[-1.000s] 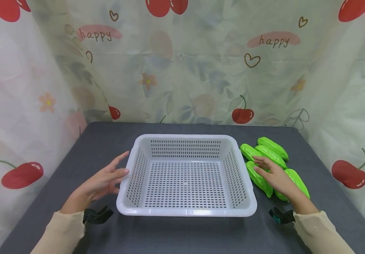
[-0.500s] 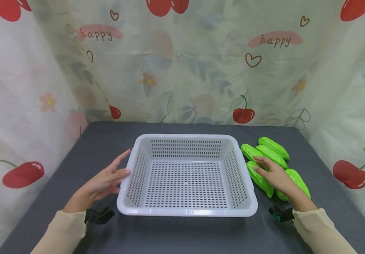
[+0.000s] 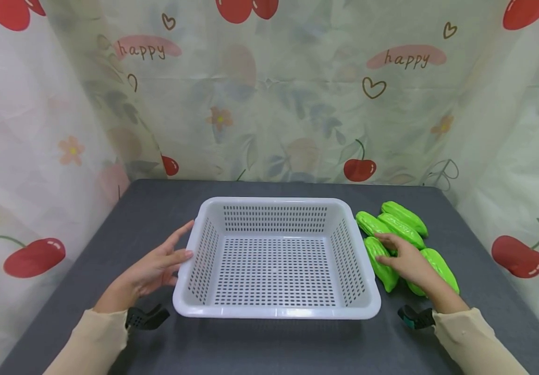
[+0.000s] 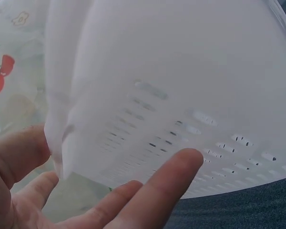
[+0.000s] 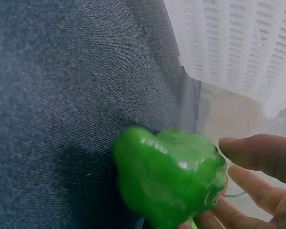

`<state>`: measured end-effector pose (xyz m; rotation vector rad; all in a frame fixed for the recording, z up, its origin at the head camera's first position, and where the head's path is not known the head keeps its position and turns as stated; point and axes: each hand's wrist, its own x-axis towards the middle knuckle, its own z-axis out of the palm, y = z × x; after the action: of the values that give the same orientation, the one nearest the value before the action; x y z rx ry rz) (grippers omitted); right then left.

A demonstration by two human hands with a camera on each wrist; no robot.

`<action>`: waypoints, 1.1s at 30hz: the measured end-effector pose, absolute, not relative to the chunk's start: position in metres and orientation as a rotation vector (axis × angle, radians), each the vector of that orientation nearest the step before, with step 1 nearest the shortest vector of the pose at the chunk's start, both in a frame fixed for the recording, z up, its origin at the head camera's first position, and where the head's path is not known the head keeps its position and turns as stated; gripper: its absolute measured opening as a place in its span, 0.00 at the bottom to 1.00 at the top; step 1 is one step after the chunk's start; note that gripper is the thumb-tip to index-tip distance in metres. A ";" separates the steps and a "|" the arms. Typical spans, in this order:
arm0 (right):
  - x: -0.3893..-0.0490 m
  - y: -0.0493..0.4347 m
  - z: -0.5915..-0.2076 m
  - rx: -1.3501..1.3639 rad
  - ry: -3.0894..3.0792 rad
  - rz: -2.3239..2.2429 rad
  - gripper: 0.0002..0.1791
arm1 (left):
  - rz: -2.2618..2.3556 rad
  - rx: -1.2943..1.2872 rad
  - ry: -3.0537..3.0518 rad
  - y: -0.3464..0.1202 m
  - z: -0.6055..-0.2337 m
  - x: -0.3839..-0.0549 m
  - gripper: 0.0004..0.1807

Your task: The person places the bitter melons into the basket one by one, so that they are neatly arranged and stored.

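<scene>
glossy green peppers (image 3: 401, 229) beside white basket (image 3: 276, 312)

Table (image 3: 274, 346): dark grey, woven surface, narrowing toward the far edge.
Curtain (image 3: 293, 57): pale, hung along the far, left and right sides.
Cherries (image 3: 35, 258): red, printed on all three sides.
Words (image 3: 406, 57): "happy", twice, on pink patches, far left and far right.
Flowers (image 3: 220, 119): orange, printed.

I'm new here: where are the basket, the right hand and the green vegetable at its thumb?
Basket (image 3: 276, 312): head view, middle of the front rim.
Right hand (image 3: 407, 259): head view, back of the hand.
Green vegetable (image 5: 167, 176): right wrist view, middle of its glossy side.
</scene>
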<state>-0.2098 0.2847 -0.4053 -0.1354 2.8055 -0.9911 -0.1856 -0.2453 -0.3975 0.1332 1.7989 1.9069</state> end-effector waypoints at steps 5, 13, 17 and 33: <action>-0.208 0.284 -0.404 -0.134 2.793 -0.996 0.36 | 1.919 0.112 1.767 -0.247 -0.397 -0.186 0.45; -0.207 0.286 -0.405 -0.164 2.761 -1.019 0.36 | 1.934 0.109 1.730 -0.247 -0.396 -0.187 0.44; -0.207 0.288 -0.405 -0.173 2.751 -1.020 0.37 | 1.933 0.106 1.729 -0.248 -0.396 -0.187 0.45; -0.208 0.287 -0.401 -0.151 2.725 -0.972 0.39 | 1.958 0.082 1.694 -0.247 -0.397 -0.183 0.44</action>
<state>-0.2076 0.2868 -0.4013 -0.1506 2.7252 -0.9716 -0.1834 -0.2471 -0.3971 0.0819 1.6937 1.9577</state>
